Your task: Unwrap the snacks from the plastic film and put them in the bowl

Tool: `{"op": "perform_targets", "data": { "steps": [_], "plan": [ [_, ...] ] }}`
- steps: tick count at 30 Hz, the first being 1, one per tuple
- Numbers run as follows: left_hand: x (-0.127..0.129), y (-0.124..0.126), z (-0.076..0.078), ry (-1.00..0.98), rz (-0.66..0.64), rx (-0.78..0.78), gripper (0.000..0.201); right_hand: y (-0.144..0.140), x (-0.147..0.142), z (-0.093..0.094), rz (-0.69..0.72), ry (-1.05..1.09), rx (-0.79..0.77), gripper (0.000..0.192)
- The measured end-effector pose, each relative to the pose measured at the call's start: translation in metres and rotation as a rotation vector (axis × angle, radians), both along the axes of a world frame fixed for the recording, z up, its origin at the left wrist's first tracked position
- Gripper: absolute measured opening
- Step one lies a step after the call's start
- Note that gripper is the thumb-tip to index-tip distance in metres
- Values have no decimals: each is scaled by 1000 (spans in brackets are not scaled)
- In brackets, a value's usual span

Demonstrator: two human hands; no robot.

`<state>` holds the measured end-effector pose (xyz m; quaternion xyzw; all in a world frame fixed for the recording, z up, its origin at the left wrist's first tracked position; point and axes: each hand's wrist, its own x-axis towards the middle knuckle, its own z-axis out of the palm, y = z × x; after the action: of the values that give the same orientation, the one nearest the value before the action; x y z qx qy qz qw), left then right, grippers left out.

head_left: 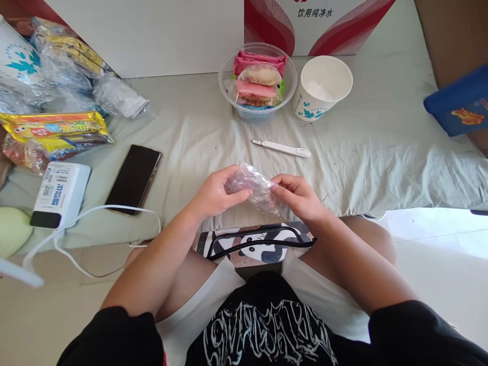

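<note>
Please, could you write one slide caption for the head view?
Left hand and right hand hold crinkled plastic; beyond it are a knife, a bowl and a cup.

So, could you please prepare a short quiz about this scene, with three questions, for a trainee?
1. What do the left hand and right hand hold together?
2. True or false: the knife touches the right hand.
3. Which stands beside the cup: A) phone, B) bowl, C) cable?

Key: 1. Crumpled clear plastic. 2. False; it lies apart, on the cloth. 3. B.
</note>
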<state>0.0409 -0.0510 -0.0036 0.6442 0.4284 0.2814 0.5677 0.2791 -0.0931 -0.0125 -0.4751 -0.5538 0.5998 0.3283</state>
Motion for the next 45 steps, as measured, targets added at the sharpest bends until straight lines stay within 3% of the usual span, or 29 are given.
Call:
{"op": "perform_targets", "data": {
  "steps": [2,6,10,16,20,25,29,31,34,37,40,42,43,45],
  "plan": [
    [4,-2,1,-4,24,-140,28,0,1,2,58,110,-40,36],
    [10,-4,2,-98,-118,-351,31,-2,0,-1,226,156,-65,33],
    [15,-5,0,-272,-8,-432,48,-7,-8,-6,142,152,-60,26],
    [20,-9,-7,5,-170,-285,28,-9,-12,-10,27,165,-110,40],
    [22,-10,-6,-119,-54,-280,28,-7,-10,-15,-11,156,-51,40],
    [23,-5,-1,-238,16,-309,23,-7,-2,-11,-58,155,52,25],
    [27,-8,2,-134,-55,-220,35,-15,3,-6,-15,86,51,38],
    [30,-13,2,-68,-117,-119,24,-20,2,-5,-30,73,29,37],
    [30,-20,-1,-146,-124,-56,27,-22,2,0,-88,107,-10,50],
    [25,-18,-5,-241,6,-53,32,-3,16,19,-281,-50,99,54],
    [20,-11,-6,-213,116,-58,17,41,42,56,-664,-459,315,27],
    [18,-8,-5,-175,138,-48,9,81,58,80,-837,-718,447,21],
    [18,-7,-4,-156,134,-39,5,101,63,90,-871,-825,453,23],
    [19,-6,-3,-116,107,-24,4,140,67,100,-773,-1005,443,19]
  ]
}}
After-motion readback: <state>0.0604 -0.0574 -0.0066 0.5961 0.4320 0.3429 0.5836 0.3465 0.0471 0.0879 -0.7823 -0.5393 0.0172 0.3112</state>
